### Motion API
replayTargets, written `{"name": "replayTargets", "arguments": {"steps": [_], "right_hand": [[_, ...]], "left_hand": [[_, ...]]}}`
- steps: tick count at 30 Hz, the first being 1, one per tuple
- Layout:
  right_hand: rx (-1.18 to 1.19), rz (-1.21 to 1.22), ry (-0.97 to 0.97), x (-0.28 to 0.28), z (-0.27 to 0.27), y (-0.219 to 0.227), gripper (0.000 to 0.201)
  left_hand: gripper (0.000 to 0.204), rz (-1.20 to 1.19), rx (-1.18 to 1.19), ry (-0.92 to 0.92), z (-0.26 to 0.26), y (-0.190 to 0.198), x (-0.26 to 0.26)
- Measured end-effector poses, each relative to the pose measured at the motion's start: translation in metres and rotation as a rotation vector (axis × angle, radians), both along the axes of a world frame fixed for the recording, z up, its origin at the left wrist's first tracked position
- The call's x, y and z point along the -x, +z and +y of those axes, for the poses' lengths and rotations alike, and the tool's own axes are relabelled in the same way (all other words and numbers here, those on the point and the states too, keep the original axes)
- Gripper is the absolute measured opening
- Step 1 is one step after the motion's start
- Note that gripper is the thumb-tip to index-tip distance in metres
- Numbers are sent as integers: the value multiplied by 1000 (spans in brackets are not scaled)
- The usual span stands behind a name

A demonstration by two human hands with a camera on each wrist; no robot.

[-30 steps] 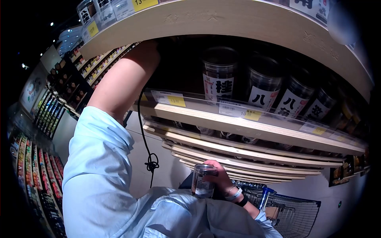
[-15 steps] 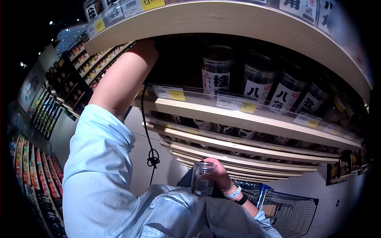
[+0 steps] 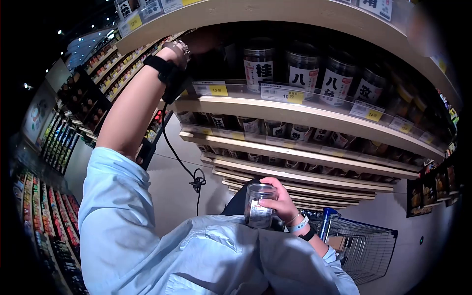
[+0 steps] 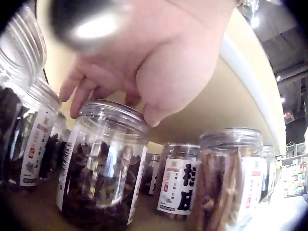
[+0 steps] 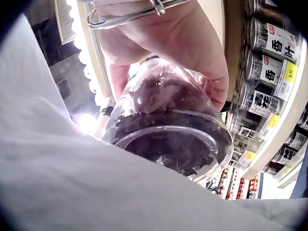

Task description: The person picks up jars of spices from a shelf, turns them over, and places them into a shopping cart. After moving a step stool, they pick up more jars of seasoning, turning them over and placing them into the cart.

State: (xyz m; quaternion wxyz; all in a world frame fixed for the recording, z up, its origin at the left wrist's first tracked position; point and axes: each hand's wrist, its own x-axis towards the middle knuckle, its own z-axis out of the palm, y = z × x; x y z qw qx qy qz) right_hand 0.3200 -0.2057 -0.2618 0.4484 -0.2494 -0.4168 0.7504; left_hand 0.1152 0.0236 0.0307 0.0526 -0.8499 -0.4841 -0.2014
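Note:
My left hand (image 4: 168, 62) reaches between two shelf boards and grips a clear jar (image 4: 103, 166) of dark dried pieces from above. Its thumb lies at the right edge of the ridged lid, the fingers at the far left side. In the head view that hand is mostly lost in shadow, with the black wristband (image 3: 161, 69) showing. Low before the body, my right hand (image 3: 282, 201) holds another clear jar (image 3: 259, 209) with a white label. The right wrist view shows the base of this jar (image 5: 166, 144) and dark contents, with fingers and thumb around its sides.
Labelled spice jars (image 3: 302, 73) stand in a row on the shelf (image 3: 275, 109) beside the left hand. An upper shelf board (image 3: 275, 12) overhangs it. A black cord (image 3: 172, 152) hangs below the left forearm. A shopping cart (image 3: 364, 246) stands at lower right.
The left forearm has drawn back, so its wristband and bracelet now show outside the shadow. The right hand's jar is a little higher and its label faces up more. The head view has shifted.

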Motion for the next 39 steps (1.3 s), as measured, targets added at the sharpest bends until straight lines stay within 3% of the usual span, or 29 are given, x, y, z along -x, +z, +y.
{"name": "replayTargets", "arguments": {"steps": [1, 4, 8, 10, 12, 14, 16, 18, 19, 20, 21, 22, 24, 26, 27, 28, 29, 30, 31, 32, 34, 36, 37, 39], "right_hand": [[-15, -6, -11, -1, -2, -1, 54], [-46, -29, -41, -5, -10, 1, 57], [-72, -24, -92, -14, -19, 4, 57], [-94, -22, -158, -20, -25, 9, 59], [-180, -58, -286, -26, -30, 2, 66], [-183, -27, -394, -30, -42, 14, 73], [-243, -75, -466, -34, -52, 10, 80], [-351, -202, -545, -34, -63, 4, 87], [-405, -334, -598, -33, -68, 1, 87], [-470, -470, -640, -33, -70, 0, 87], [-332, -332, -647, -27, -68, -20, 86], [-258, -236, -665, -25, -66, -25, 84], [-200, -345, -709, -24, -63, -52, 81], [42, 93, -448, -47, -60, -106, 72], [219, 66, -478, -75, -64, -114, 66], [144, -147, -673, -102, -67, -154, 54], [160, -602, -966, -124, -79, -170, 41], [183, -767, -1204, -152, -97, -189, 34], [197, -1101, -1363, -199, -121, -249, 31], [496, -1109, -1387, -242, -150, -293, 39], [1048, -1455, -1289, -287, -201, -325, 55], [1349, -1512, -1364, -302, -240, -363, 72], [1587, -1364, -1185, -307, -257, -374, 83], [1629, -1408, -1119, -307, -275, -379, 88]], "left_hand": [[41, 150, -79, -9, 1, -1, 7], [38, 274, -93, 12, -6, -1, 25], [34, 80, 76, -6, -28, 2, 37], [34, 70, 153, -100, -45, 13, 39], [33, 436, 309, 465, -65, 24, 24], [33, 26, 43, 34, -94, 1, 33], [39, -311, -108, -243, -150, -36, 8], [59, -349, 179, -354, -208, -93, -24], [77, -147, 338, -471, -223, -121, -38], [87, -192, 568, -548, -233, -160, -54], [92, -151, 646, -560, -238, -196, -67], [94, -260, 773, -540, -241, -230, -79], [89, -370, 824, -404, -233, -281, -93], [86, -332, 846, -408, -231, -299, -97], [87, -314, 897, -389, -229, -310, -93], [88, -240, 930, -345, -228, -313, -87], [89, -245, 964, -326, -227, -319, -78], [89, -251, 995, -308, -224, -327, -68], [89, -213, 992, -263, -222, -332, -59], [89, -174, 990, -219, -221, -338, -50], [86, -237, 1110, -179, -218, -358, -28], [86, -212, 1240, -148, -219, -370, -17], [86, -171, 1260, -149, -222, -375, -16], [87, -141, 1346, -138, -224, -377, -16]]}}
